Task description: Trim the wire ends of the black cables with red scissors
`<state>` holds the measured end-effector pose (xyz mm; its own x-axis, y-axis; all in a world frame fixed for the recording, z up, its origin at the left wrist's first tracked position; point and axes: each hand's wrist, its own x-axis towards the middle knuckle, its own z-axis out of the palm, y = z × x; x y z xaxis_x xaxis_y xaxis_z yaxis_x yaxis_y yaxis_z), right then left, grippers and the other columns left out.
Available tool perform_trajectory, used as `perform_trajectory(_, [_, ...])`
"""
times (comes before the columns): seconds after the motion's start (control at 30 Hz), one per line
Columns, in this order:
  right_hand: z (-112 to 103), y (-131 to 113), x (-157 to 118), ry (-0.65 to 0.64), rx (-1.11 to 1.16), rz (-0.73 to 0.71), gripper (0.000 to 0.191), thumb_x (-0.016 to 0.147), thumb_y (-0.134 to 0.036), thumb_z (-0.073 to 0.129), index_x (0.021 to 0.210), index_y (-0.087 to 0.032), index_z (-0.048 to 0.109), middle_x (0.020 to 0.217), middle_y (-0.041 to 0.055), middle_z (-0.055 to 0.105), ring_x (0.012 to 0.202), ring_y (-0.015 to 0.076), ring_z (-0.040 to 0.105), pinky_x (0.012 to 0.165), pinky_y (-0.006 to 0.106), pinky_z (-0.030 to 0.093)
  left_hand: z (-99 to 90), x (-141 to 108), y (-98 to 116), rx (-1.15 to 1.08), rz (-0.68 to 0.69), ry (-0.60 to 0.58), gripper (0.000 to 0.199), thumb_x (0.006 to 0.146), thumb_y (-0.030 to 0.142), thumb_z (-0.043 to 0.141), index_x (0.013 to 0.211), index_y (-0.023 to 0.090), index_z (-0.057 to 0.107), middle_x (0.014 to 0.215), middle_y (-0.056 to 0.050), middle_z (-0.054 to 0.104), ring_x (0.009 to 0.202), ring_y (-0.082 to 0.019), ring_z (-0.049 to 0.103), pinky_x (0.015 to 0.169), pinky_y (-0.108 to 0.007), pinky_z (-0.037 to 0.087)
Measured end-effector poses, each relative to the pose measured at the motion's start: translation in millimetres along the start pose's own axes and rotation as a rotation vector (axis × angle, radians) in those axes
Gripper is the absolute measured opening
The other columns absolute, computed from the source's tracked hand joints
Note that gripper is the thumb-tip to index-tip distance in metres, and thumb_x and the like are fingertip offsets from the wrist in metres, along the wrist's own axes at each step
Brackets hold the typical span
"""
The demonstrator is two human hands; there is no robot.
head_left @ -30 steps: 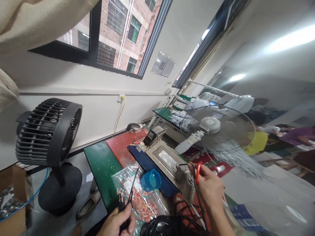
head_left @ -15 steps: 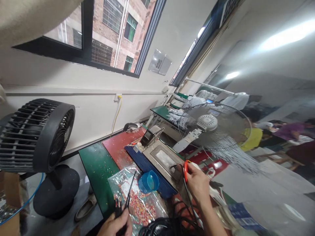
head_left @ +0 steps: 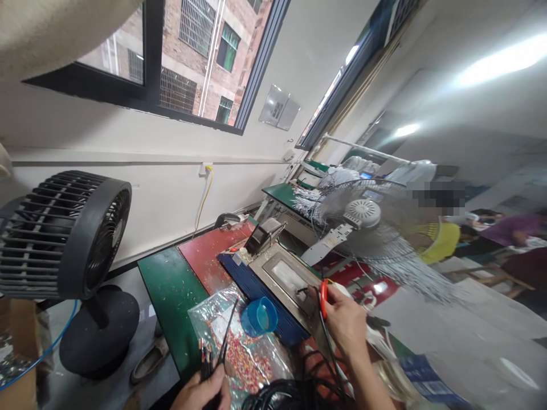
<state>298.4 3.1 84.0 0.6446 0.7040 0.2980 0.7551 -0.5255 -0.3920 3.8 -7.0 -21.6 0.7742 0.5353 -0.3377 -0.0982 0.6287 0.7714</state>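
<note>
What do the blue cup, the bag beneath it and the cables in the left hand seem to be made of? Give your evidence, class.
Cup: glossy plastic, probably; light passes through its blue wall.
Bag: thin, shiny plastic film; it is clear, with creases and glints.
Cables: dark plastic or rubber sheathing, perhaps around copper; coppery tips show.

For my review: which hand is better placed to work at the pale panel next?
Probably the right hand: it's nearer the pale panel, holding an orange handle. The left hand, farther off, holds black cables.
</note>
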Motion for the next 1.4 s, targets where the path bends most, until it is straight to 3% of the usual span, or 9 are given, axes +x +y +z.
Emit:
perform_trajectory(0.2, [0.0,-1.2,0.0,0.004,-0.009,-0.003,0.056,0.071,-0.061,0.040,0.087,-0.017,0.072,0.051,0.0040,0.062,0.053,0.0208,0.057,0.048,0.025,0.036,-1.6,3.4,-5.2,-0.137,0.034,0.015,0.050,0.070,0.061,0.055,0.048,0.016,0.051,0.049,0.002,0.043,0.048,-0.008,0.035,0.053,-0.025,0.029])
perform_trajectory(0.5, [-4.6,-3.0,-1.4,0.042,-0.004,-0.053,0.053,0.070,-0.064,0.038,0.064,-0.019,0.066,0.049,0.0024,0.058,0.051,0.0184,0.054,0.048,0.024,0.035,0.6,2.2,-4.3,-0.142,0.025,0.031,0.048,0.072,0.059,0.054,0.050,0.016,0.052,0.047,0.002,0.042,0.049,-0.008,0.036,0.056,-0.025,0.031])
perform_trajectory(0.8, [1.8,-0.8,-2.4,0.043,0.008,-0.016,0.055,0.070,-0.061,0.041,0.080,-0.017,0.072,0.047,0.0030,0.061,0.049,0.0189,0.056,0.046,0.024,0.035,0.8,2.1,-3.7,-0.125,0.025,0.022,0.049,0.075,0.057,0.052,0.050,0.015,0.052,0.046,0.002,0.042,0.049,-0.008,0.037,0.055,-0.023,0.030])
perform_trajectory(1.13, [-3.5,-4.9,-3.7,0.034,0.038,-0.074,0.051,0.070,-0.062,0.040,0.063,-0.019,0.066,0.044,0.0010,0.055,0.049,0.0183,0.055,0.047,0.024,0.036,-1.6,2.5,-5.6,-0.148,0.020,0.007,0.049,0.071,0.061,0.055,0.051,0.016,0.051,0.047,0.003,0.042,0.047,-0.008,0.035,0.052,-0.024,0.028])
perform_trajectory(1.4, [-4.1,-6.2,-4.1,0.029,0.027,-0.093,0.053,0.071,-0.060,0.038,0.075,-0.018,0.070,0.054,0.0040,0.064,0.053,0.0191,0.058,0.049,0.024,0.038,1.5,2.8,-5.5,-0.208,0.018,0.017,0.048,0.069,0.061,0.057,0.051,0.016,0.051,0.047,0.003,0.042,0.046,-0.007,0.033,0.050,-0.024,0.027])
